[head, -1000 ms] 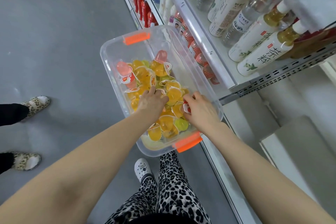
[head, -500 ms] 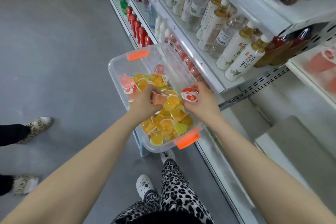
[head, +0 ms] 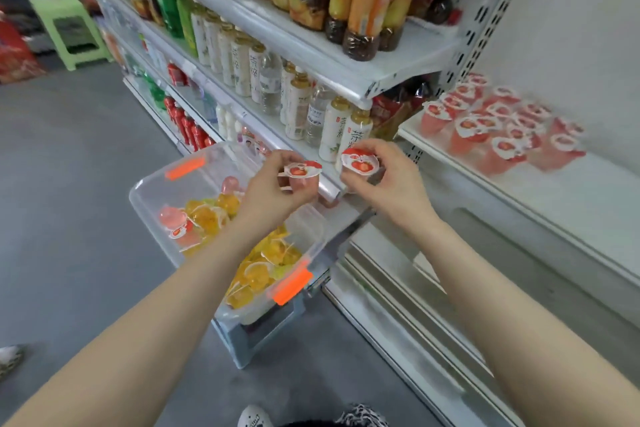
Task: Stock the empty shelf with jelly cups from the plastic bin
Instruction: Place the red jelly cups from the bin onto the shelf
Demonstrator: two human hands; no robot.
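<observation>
Hovering, left hand (head: 273,192) and right hand (head: 389,189) apparently pinch jelly cups (head: 302,170).

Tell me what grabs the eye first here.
Centre frame, the left hand holds a strawberry cup and the right hand holds a second strawberry cup, side by side. Below them, a clear plastic bin with orange latches holds mostly yellow jelly cups. At right, a cluster of red cups sits on the white shelf.
</observation>
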